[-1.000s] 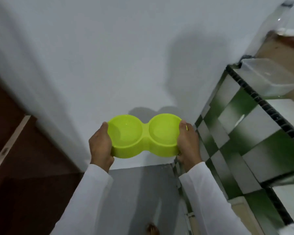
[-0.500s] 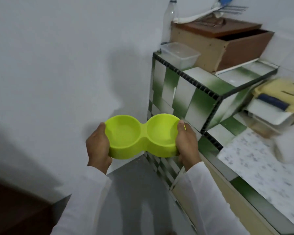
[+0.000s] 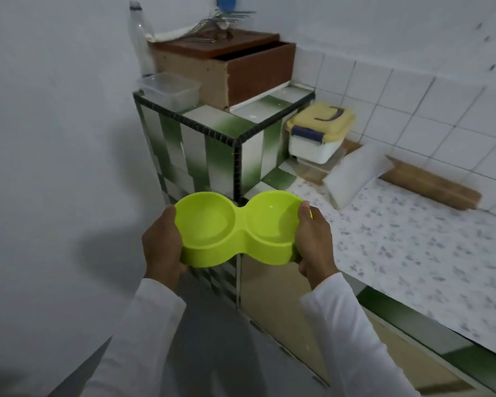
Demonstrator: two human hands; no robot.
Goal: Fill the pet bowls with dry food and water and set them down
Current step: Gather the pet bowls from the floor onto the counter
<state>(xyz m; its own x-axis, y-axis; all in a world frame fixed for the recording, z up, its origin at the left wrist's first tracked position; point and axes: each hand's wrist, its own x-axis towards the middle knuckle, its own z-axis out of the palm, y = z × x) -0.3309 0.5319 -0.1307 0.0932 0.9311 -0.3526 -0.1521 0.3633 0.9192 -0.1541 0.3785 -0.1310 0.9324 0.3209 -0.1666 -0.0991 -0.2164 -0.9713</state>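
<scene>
- Lime-green plastic double pet bowl (image 3: 238,229) sits at the centre of the view, held level in the air in front of the tiled pedestal; both round wells show bare plastic, with no food or water in them.
- At 9 o'clock of the bowl, the left hand (image 3: 162,247) grips its left end, thumb curled over the rim and fingers wrapped under the base.
- At 3 o'clock of the bowl, the right hand (image 3: 314,242) grips the right end in the same way, thumb on the rim.
- White sleeves (image 3: 352,333) cover both forearms toward 6 o'clock.
- At 12 o'clock of the bowl stands a green-and-white tiled pedestal (image 3: 212,144) with a dark edge trim.
- On its top, toward 11 o'clock, rests a clear plastic tub (image 3: 169,91); its contents cannot be told.
- Behind the tub stands a clear bottle (image 3: 139,44) with a dark cap, upright against the wall; whether it holds anything cannot be told.
- Beside the tub, a brown wooden box (image 3: 241,67) sits on the pedestal, with metal utensils (image 3: 221,24) lying on its lid.
- At 2 o'clock, on the speckled tabletop (image 3: 413,253), a white container with a yellow lid (image 3: 320,130) is closed and stacked on a flat clear box; what is inside is hidden.
- Just right of it a white bag (image 3: 355,174) leans, and a wooden rolling pin (image 3: 433,186) lies along the white tiled wall.
</scene>
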